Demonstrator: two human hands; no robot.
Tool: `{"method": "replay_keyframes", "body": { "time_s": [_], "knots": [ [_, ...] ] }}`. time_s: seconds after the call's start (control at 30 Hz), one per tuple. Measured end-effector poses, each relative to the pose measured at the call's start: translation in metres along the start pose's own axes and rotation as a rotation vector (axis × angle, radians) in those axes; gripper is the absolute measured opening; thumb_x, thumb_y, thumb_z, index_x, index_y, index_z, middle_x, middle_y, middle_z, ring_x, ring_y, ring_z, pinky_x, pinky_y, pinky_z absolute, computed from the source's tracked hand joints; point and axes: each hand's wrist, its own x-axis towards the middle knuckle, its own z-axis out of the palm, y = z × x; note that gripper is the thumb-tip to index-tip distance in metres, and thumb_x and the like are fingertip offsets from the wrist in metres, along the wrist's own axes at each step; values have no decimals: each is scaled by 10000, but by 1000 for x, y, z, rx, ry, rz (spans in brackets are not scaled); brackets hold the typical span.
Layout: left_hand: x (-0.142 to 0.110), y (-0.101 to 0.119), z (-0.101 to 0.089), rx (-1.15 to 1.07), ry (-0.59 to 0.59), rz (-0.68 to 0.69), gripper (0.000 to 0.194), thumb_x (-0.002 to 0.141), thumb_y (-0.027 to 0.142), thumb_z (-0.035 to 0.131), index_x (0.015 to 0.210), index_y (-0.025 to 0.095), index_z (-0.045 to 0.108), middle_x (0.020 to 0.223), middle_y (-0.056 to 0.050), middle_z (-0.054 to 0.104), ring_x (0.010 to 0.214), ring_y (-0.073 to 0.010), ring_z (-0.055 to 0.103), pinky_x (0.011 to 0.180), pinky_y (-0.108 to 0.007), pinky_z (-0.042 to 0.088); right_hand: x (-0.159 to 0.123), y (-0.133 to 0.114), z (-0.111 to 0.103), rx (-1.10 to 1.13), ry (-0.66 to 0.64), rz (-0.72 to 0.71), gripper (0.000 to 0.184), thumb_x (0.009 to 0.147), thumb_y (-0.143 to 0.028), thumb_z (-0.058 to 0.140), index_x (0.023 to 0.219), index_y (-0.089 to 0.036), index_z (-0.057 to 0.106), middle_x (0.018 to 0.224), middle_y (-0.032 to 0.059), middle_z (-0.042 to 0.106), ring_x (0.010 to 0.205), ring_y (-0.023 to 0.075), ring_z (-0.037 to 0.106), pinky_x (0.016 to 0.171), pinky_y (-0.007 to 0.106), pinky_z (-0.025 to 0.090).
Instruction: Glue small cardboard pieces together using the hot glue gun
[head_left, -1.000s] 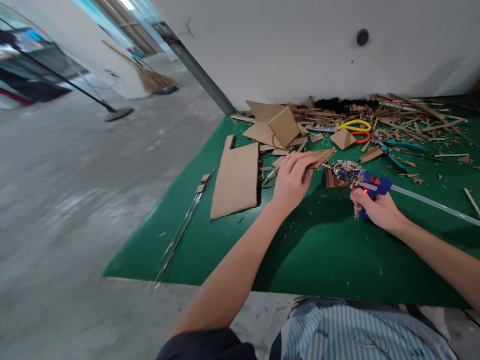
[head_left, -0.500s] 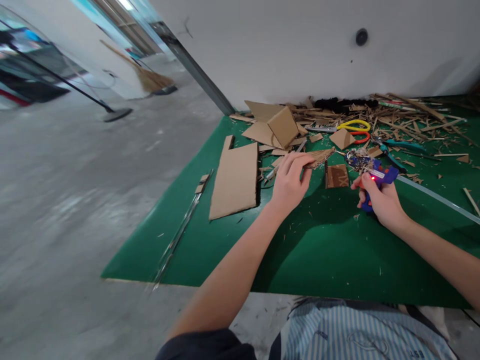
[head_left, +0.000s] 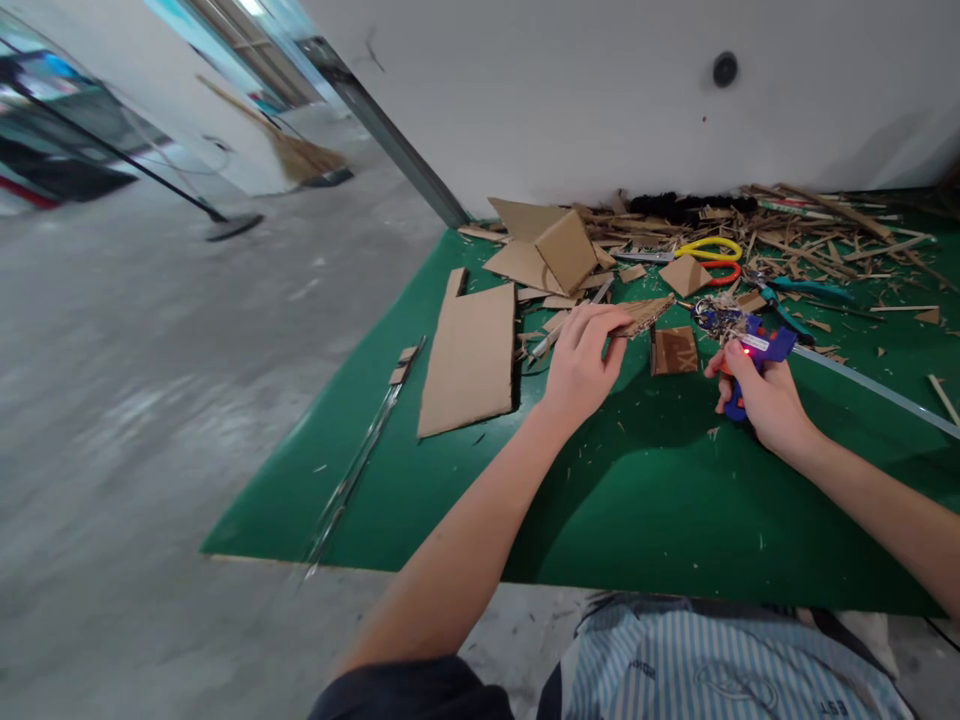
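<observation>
My left hand (head_left: pixel 589 355) pinches a small piece of cardboard (head_left: pixel 643 314), its corrugated edge facing right. In my right hand (head_left: pixel 765 392) is a blue hot glue gun (head_left: pixel 769 345) with a lit red light and a long clear glue stick (head_left: pixel 877 388) out of its back. Stringy debris clings around the gun's front, and its nozzle tip is at the right end of the cardboard piece; whether they touch I cannot tell. Just below lies a small brown cardboard block (head_left: pixel 675 351) with dark print on it.
A large cardboard sheet (head_left: pixel 469 365) and glue sticks in clear wrap (head_left: pixel 360 460) lie left on the green table (head_left: pixel 637 520). Behind my hands are yellow-and-orange scissors (head_left: pixel 709 250), teal pliers (head_left: pixel 810 290), a folded cardboard piece (head_left: pixel 566 252) and heaped scraps (head_left: pixel 810 235) along the wall.
Almost nothing differs. The cardboard piece has shifted very slightly to the right at the glue gun's tip; both hands keep their hold.
</observation>
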Motion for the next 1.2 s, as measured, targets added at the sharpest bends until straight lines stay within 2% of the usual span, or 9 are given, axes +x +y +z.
{"method": "replay_keyframes", "body": {
  "time_s": [0.33, 0.5, 0.9, 1.2],
  "knots": [
    [0, 0, 0, 32, -23, -8, 177, 922, 131, 502, 1059, 216, 576, 1018, -68, 686, 991, -188, 653, 871, -373, 559, -1, -2, 0, -49, -12, -3, 448, 829, -652, 590, 799, -205, 598, 736, 7, 622, 485, 71, 480, 436, 224, 491],
    [1, 1, 0, 24, 2, 34, 202, 908, 99, 514, 1068, 211, 565, 1012, -71, 686, 990, -188, 649, 867, -365, 559, -3, -8, 1, -67, -20, 1, 472, 817, -666, 596, 774, -196, 592, 699, -2, 597, 484, 73, 495, 445, 228, 499],
    [-1, -2, 1, 5, -29, -8, 221, 907, 96, 490, 1072, 216, 576, 1033, -75, 687, 1005, -198, 646, 884, -384, 544, -8, -5, 1, -118, -91, -32, 483, 805, -666, 607, 781, -183, 612, 664, 2, 599, 496, 89, 520, 474, 250, 513],
    [-1, -2, -1, 13, -33, -10, 189, 932, 125, 488, 1077, 213, 571, 1050, -73, 674, 1007, -185, 634, 894, -369, 542, -16, -9, 2, -140, -158, 9, 581, 699, -756, 635, 778, -181, 644, 736, 47, 659, 508, 111, 547, 484, 296, 515]
  ]
}}
